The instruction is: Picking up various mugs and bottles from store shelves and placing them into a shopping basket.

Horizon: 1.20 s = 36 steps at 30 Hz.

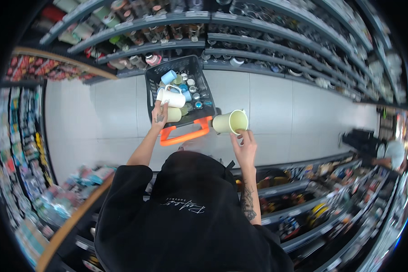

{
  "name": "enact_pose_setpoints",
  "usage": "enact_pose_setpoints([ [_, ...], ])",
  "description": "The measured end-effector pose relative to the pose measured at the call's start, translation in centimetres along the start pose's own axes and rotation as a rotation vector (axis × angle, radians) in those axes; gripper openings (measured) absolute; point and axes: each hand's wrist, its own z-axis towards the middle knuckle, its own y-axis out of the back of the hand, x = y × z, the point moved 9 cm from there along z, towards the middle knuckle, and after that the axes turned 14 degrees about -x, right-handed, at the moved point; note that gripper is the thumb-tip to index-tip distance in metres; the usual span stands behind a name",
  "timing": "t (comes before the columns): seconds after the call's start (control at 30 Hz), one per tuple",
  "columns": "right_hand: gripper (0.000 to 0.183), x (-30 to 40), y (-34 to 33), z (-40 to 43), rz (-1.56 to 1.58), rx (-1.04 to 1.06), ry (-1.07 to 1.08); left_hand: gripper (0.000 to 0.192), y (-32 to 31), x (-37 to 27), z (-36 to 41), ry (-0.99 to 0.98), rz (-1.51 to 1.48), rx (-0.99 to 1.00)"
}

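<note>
In my left hand [159, 116] is a white mug-like pitcher [172, 98] with a looped handle and small dark writing, tilted over the basket. My right hand [246, 145] pinches the rim of a pale yellow cup [221, 123], which lies sideways in the air to the right of the basket, its mouth facing me. Below my left hand's side stands the black plastic shopping basket [209, 91] with an orange handle [185, 137]. Inside it are a light blue cup [168, 77], another pale yellow cup [174, 115] and several small containers with shiny lids [191, 82].
Shelves of glassware [258, 37] run along the far side, with bottles and tumblers [136, 37] to their left. Light tiled floor [275, 102] stretches along the aisle. Shelves of goods [292, 204] stand behind me at the right. Another person [392, 153] is farther along.
</note>
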Motion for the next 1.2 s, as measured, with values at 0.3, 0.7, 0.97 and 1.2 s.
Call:
enact_pose_setpoints([
  [0.3,0.022,-2.6,-3.9,11.9,-0.048,0.361,0.212,0.028,-16.0,9.8,-0.9,0.338,-0.009,-0.116],
  [0.7,0.021,-0.4,-21.6,20.5,0.107,0.830,0.529,0.029,-20.6,7.2,-4.8,0.820,-0.089,-0.503],
  [0.97,0.023,-0.4,-42.1,20.1,0.124,1.108,0.767,0.023,-22.2,11.1,-5.1,1.060,-0.092,-0.750],
  [1.2,0.023,-5.3,-57.4,15.7,-0.077,1.321,0.971,0.018,-30.9,13.3,-3.9,1.186,-0.190,-0.713],
])
